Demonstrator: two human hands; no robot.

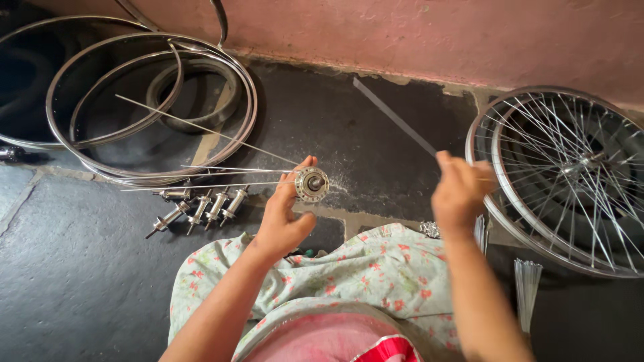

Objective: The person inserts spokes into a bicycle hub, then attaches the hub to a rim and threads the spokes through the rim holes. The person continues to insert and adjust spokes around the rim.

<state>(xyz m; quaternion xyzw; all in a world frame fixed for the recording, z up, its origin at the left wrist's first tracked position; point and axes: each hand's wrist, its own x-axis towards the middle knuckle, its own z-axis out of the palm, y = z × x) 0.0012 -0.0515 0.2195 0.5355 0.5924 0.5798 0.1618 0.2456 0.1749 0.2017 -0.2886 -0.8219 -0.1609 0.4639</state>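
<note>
One hub (312, 184) — three spokes (221, 169)

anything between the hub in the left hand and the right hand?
Head view: between the hub in the left hand and the right hand there is only bare dark floor; the right hand's spoke angles away above.

Motion blurs the spoke (396, 119) in the right hand (457, 194), whose fingertips curl out of sight. The spoked wheel (570, 177) runs off the right edge; stacked bare rims (151, 107) are cropped at far left. The left hand (285, 214) hides part of the hub (312, 184).
</note>
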